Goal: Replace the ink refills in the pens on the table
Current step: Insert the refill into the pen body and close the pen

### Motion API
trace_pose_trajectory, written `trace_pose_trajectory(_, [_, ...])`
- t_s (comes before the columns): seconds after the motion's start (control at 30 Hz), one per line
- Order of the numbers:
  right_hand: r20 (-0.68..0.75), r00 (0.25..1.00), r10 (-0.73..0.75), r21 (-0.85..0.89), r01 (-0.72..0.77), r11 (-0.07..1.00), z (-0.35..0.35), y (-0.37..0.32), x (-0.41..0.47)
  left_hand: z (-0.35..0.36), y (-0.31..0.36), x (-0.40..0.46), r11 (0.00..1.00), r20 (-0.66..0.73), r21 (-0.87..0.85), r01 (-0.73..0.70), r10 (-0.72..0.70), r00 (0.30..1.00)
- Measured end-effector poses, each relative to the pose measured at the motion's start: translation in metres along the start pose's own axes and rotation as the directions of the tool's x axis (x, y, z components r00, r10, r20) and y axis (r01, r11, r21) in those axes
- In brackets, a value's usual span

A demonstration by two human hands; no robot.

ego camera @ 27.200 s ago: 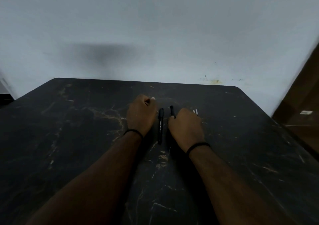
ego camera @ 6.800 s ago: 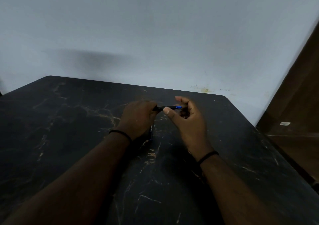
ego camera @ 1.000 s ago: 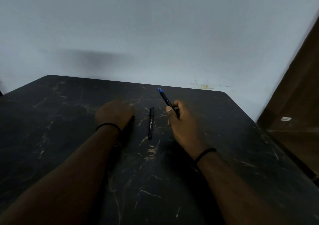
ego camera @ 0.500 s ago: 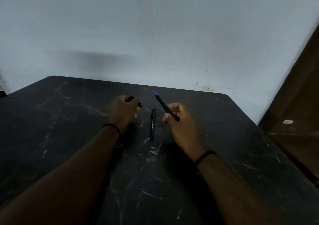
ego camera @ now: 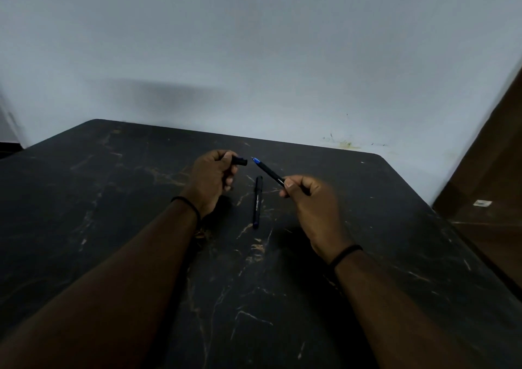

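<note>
An uncapped black pen (ego camera: 272, 174) is pinched by the right hand (ego camera: 310, 207) between thumb and curled fingers, low on the barrel, so that the blue tip is left free and is aimed up and to the left. A short black piece, probably the pen's cap (ego camera: 239, 160), though the dim light does not allow certainty, is gripped in the curled fingers of the left hand (ego camera: 210, 180), with its end protruding to the right, toward the pen tip. Cap and tip are held just apart and roughly facing each other above the table (ego camera: 113, 227); from this alignment it is judged that recapping is being prepared, the grip on the rear of the barrel leaving the front section clear to enter the cap.

A second black pen (ego camera: 257, 200), capped, is seen lying flat on the dark marbled table between the two hands, its length running away from the viewer. It is touched by neither hand. Its position within easy reach suggests that it has been set there either as finished or as next in turn; which cannot be told.

No loose refills can be made out on the table in this view.
</note>
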State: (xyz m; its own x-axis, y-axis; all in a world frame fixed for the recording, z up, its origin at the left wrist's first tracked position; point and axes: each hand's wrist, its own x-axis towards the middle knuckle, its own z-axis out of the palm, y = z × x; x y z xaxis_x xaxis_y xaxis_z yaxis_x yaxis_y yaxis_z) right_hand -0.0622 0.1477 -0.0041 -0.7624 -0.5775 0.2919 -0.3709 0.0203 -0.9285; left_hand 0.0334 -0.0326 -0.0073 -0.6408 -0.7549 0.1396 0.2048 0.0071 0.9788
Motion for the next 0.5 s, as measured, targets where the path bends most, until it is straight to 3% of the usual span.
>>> trace_pose_trajectory(0.5, [-0.015,0.999,-0.046,-0.210,0.042,0.977,-0.0031,0.0069,0.0066,-0.0029,-0.0070,0.0061,0.998,0.169,-0.063,-0.010,0.021,0.985])
